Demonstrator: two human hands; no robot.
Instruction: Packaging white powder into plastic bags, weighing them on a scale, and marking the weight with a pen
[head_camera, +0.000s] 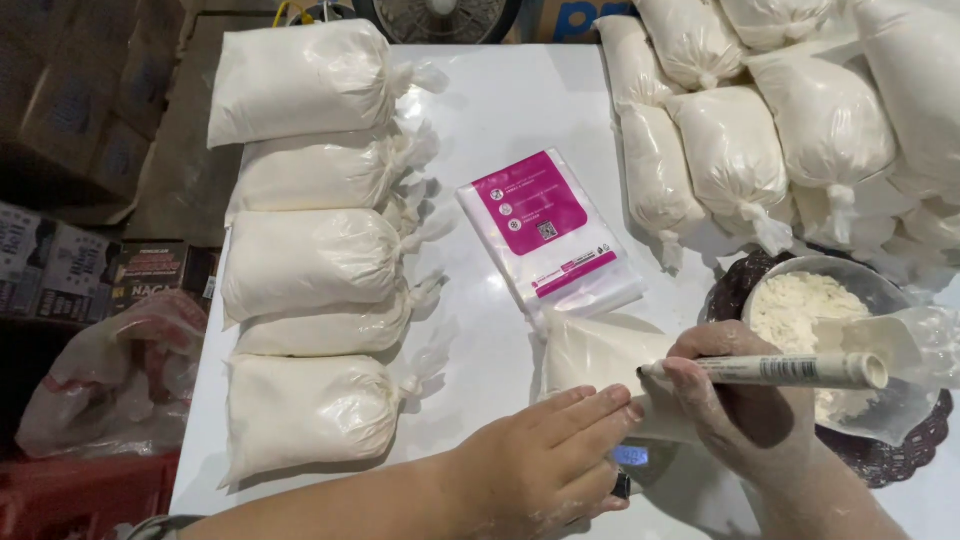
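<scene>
A soft, limp clear plastic bag of white powder is pinned flat on the white table by the open left hand; a white marker pen is gripped in the right hand. It is probably slippery and best held near its neck.

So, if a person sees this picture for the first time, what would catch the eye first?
Probably the white powder bags: a tied column down the table's left side and a bigger heap at the top right. Next, the pink-labelled pack of plastic bags in the middle. Near the bottom, the right hand holds a marker over a filled bag, which the left hand presses flat.
</scene>
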